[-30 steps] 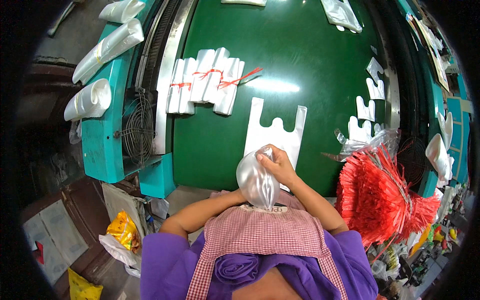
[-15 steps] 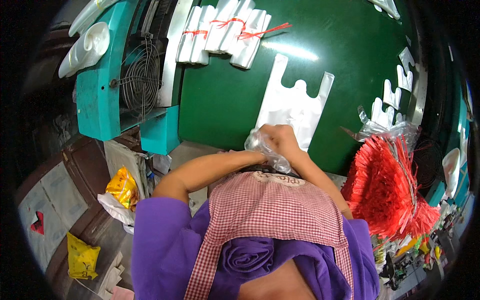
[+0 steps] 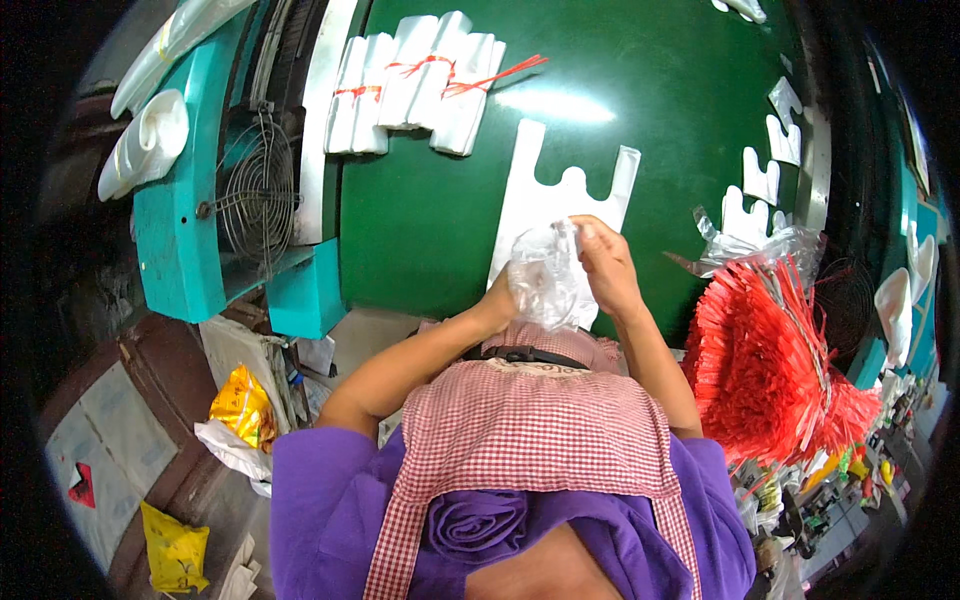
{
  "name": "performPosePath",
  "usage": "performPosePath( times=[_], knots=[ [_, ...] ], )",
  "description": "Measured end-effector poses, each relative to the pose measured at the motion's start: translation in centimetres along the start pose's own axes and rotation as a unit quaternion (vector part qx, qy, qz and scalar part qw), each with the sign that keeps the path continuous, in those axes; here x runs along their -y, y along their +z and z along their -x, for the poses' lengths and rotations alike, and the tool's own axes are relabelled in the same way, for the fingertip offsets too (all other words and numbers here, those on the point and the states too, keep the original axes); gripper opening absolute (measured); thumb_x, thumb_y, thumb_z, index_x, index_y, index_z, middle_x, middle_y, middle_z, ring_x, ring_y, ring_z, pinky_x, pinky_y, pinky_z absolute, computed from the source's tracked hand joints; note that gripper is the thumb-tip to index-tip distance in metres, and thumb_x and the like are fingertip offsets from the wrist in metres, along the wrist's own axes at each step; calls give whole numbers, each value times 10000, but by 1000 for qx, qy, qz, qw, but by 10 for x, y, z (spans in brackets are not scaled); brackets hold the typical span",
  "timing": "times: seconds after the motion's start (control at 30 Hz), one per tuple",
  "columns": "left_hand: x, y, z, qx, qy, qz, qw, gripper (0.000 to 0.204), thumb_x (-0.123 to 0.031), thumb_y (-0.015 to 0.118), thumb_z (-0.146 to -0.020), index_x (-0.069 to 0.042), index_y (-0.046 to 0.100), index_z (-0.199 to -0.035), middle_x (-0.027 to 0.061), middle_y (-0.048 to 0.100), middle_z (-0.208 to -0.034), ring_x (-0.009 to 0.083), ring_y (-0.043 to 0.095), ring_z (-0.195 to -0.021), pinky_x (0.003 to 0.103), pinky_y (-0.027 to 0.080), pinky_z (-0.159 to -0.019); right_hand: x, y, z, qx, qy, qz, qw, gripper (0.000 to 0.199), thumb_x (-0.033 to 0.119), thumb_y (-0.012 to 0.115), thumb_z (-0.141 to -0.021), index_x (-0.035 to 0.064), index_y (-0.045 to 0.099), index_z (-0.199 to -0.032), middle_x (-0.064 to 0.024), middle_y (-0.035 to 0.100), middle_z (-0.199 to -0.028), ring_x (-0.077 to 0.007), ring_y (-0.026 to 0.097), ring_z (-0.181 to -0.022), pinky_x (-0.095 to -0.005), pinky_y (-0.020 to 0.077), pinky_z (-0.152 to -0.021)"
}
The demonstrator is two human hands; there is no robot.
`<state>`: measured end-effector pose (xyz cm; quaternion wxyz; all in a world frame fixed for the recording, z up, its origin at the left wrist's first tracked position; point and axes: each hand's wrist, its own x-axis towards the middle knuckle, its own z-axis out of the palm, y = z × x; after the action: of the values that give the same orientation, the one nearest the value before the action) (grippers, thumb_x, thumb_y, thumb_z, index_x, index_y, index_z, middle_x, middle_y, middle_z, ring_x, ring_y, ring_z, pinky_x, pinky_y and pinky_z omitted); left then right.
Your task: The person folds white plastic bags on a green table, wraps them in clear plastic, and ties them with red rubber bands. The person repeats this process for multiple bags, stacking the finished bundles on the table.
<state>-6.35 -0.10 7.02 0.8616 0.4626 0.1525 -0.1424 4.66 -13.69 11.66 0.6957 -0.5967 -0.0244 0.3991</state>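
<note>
A crumpled clear plastic bag (image 3: 545, 275) is between my hands, in front of my apron. My right hand (image 3: 608, 265) pinches its upper right edge between thumb and fingers. My left hand (image 3: 500, 298) is at the bag's left side, its fingers covered by the crinkled film; whether they grip it I cannot tell. Beneath both hands a flat stack of white T-shirt bags (image 3: 540, 190) lies on the green table (image 3: 420, 240), handles pointing away from me. Its near part is hidden by my hands and the clear film.
Rolled white bag bundles (image 3: 415, 85) tied with red string lie far left on the table. At right hangs a thick bunch of red plastic strips (image 3: 755, 370), with small white cut pieces (image 3: 760, 175) beyond it. A wire-guarded fan (image 3: 258, 200) and teal metal frame (image 3: 175, 240) stand at left.
Both hands have moved apart and away from my body. The clear bag has risen off my wrist area and spread between them. The view has shifted slightly.
</note>
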Motion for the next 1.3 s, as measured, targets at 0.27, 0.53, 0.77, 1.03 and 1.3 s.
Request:
performPosePath(
  times=[0.27, 0.53, 0.77, 1.03, 1.3],
  knots=[
    [25, -9, -15, 35, 59, -73, 995, 501, -277, 649, -826, -31, 482, -1230, 103, 509, -1183, 205, 511, -1105, 323, 425, -931, 6, 13, 25, 149, -123, 402, 895, 378, 53, 673, -722, 95, 592, -1090, -138, 560, -1063, -274, 561, -913, -349, 478, -760],
    [-15, -51, 2, -120, -16, -334, 935, 563, -183, 656, -832, 5, 428, -1311, 154, 532, -1226, 194, 527, -1086, 330, 414, -942, 76, -190, -16, -286, -191, -81, 936, 251, 105, 555, -872, -51, 512, -1065, -198, 607, -970, -286, 615, -921, -391, 506, -845],
    [35, -74, 23, -197, -126, -239, 942, 536, -156, 592, -864, 66, 398, -1310, 177, 593, -1147, 198, 570, -1043, 307, 438, -909, -2, -148, 28, -309, -92, 329, 888, 480, 225, 679, -796, -19, 542, -1186, -128, 589, -1141, -221, 563, -1041, -321, 435, -906],
    [53, -40, -31, -156, -145, -336, 918, 275, -142, 664, -795, 23, 596, -1004, 51, 610, -866, 122, 565, -751, 239, 457, -683, -96, -28, 59, 15, -140, 571, 809, 789, 225, 801, -591, 63, 458, -1283, -203, 402, -1329, -379, 419, -1196, -452, 379, -970],
    [25, -17, -44, -159, -171, -142, 962, 418, -118, 575, -865, -15, 417, -1238, 113, 595, -1043, 165, 606, -817, 293, 505, -704, -110, -38, 65, -2, -187, 674, 714, 768, 149, 737, -610, 98, 429, -1312, -198, 400, -1308, -372, 444, -1161, -444, 405, -934]
  ],
)
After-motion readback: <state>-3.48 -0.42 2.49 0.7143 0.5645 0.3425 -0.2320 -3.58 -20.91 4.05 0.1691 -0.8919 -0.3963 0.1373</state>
